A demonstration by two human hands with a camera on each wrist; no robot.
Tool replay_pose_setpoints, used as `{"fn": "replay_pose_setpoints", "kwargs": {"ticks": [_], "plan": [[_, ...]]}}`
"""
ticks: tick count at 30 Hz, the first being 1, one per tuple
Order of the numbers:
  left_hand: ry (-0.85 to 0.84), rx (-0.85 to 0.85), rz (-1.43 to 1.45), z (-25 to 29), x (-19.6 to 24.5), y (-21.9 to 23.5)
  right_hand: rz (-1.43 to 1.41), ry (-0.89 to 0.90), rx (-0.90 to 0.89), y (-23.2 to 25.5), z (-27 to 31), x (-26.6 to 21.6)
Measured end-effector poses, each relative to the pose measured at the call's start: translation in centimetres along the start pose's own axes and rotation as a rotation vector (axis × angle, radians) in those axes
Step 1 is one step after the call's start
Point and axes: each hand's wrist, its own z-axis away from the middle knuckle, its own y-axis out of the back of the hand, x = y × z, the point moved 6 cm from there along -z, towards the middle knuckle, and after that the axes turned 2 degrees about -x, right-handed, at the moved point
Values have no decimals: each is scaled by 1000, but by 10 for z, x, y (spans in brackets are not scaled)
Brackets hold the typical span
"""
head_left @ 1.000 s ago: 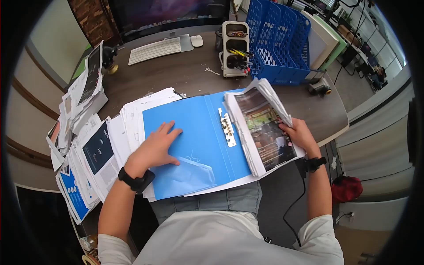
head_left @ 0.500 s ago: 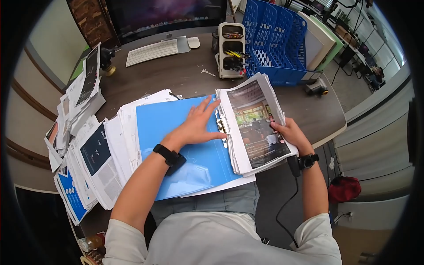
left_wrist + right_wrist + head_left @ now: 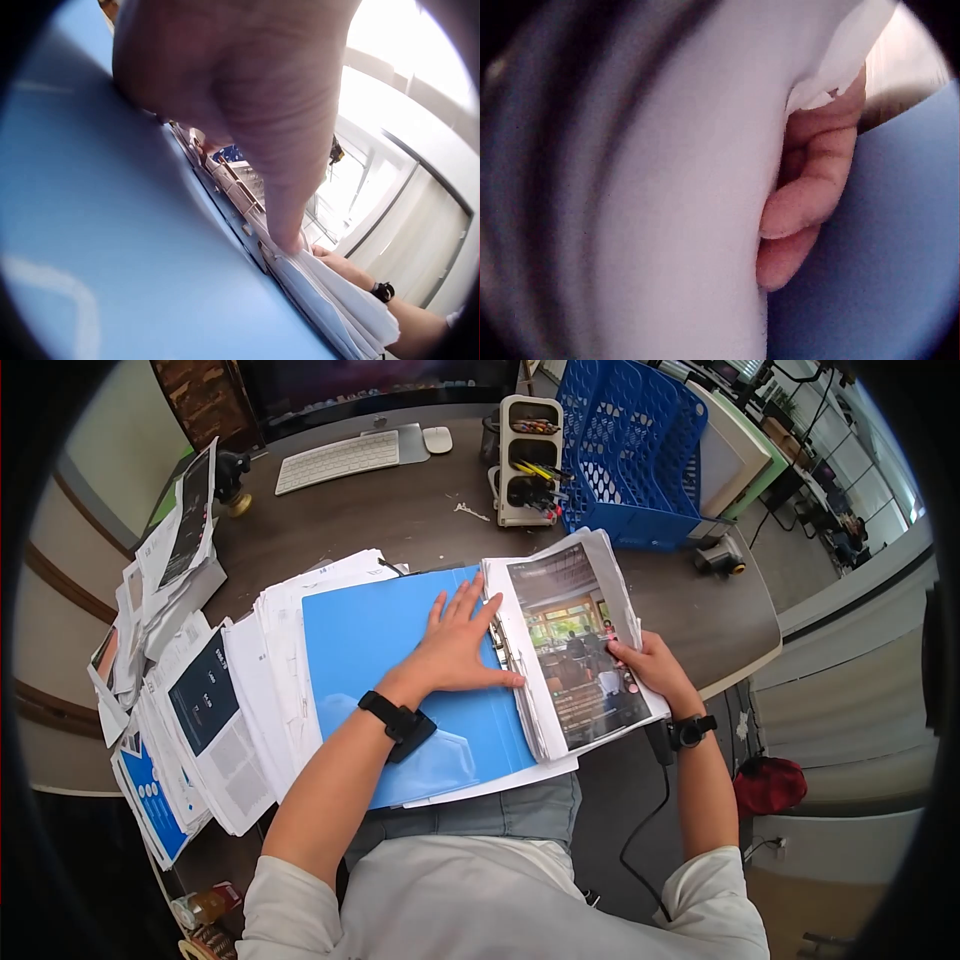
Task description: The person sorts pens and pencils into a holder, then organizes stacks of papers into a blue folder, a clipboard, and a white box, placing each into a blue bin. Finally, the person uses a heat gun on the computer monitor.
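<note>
near the front edge of the desk [image 3: 395, 525], as the head view shows it, the blue folder [image 3: 360, 625] lies flat under my left hand [image 3: 455, 650], with the paper stack [image 3: 580, 650] at its right, close by the metal clip [image 3: 499, 643]. my left fingers are straight and spread apart, the thumb reaching the stack's inner edge; my right hand is clamped on the outer edge, thumb over the photo page. as i judge it, the step is steadying these sheets beside the clip, best done with an even, light left press and a firm right pinch, so the layers don't fan. the folder looks like smooth, glossy plastic, stiff and square-cornered, with a clear pocket [image 3: 440, 760] low on its cover; the paper is softer, creased, wavy along its rims. from the left wrist, my thumb comes down on the page edges beside the clip; the layers splay unevenly there, so i'd square them before pressing hard. whether any sheet sits on the clip, i cannot tell. from the right wrist, two curled fingertips [image 3: 791, 214] lie together against matte white paper, below a ragged torn rim; i'd grip sound paper, since that tear could spread.
</note>
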Motion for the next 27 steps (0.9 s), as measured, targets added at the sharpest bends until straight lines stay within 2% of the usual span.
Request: {"fn": "replay_pose_setpoints", "kwargs": {"ticks": [4, 6, 13, 15, 16, 20, 22, 23, 25, 26, 27], "plan": [[-4, -18, 75, 0, -7, 1, -58, 18, -5, -4, 2, 3], [-25, -15, -7, 2, 0, 3, -139, -7, -41, -4, 6, 2], [-13, -10, -92, 4, 4, 3, -157, -62, -109, 3, 3, 19], [-33, -8, -35, 7, 6, 7, -26, 49, 39, 16, 10, 15], [-30, -3, -37, 7, 5, 10, -8, 29, 96, 27, 15, 15], [-37, -75, 24, 7, 2, 13, -94, 189, 400, 69, 41, 3], [-40, -79, 40, 4, -1, 15, -232, 347, 515, 84, 54, -12], [-27, -80, 209, 3, -6, 19, -353, 410, 558, 78, 61, -33], [-13, -55, 550, 3, -23, 27, -420, 381, 592, 57, 78, -77], [-14, -55, 540, 3, -27, 32, -486, 344, 621, 45, 83, -89], [9, 2, 990, 3, -33, 41, -547, 401, 590, 31, 80, -101]]}}
